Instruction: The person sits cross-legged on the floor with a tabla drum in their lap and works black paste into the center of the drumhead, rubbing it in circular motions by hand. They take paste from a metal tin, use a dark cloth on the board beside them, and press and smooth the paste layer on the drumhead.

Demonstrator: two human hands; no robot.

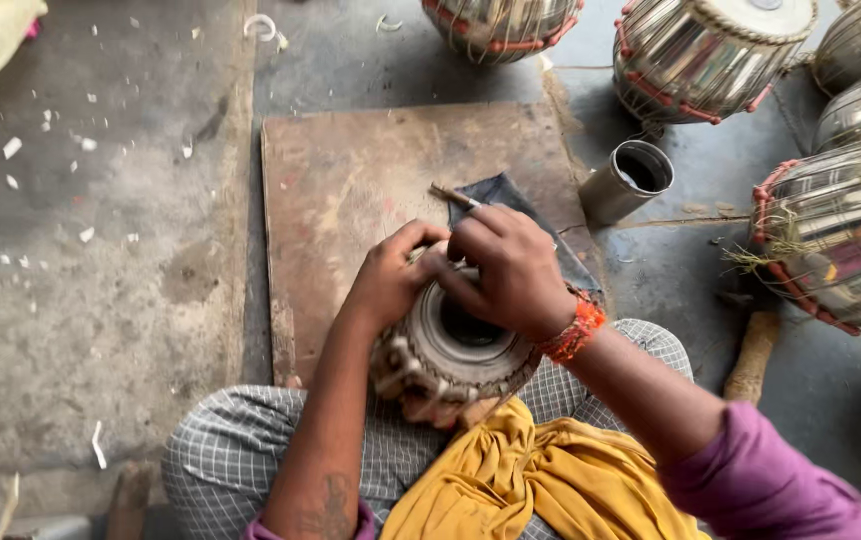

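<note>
A small drum (pixel 450 360) with a dark round patch on its skin and woven straps lies in my lap. My left hand (pixel 390 275) grips its far rim, fingers curled on the edge. My right hand (pixel 505 270), with an orange thread band at the wrist, presses on the drum's skin beside the left hand, fingers closed; what it pinches is hidden. A yellow cloth (pixel 530 480) is draped over my lap below the drum.
A worn wooden board (pixel 350 190) lies on the concrete floor ahead, with a dark cloth (pixel 510 195) and a thin stick (pixel 453 195) on it. A metal cup (pixel 625 180) stands to the right. Several shiny metal drums (pixel 705 55) stand at the back and right.
</note>
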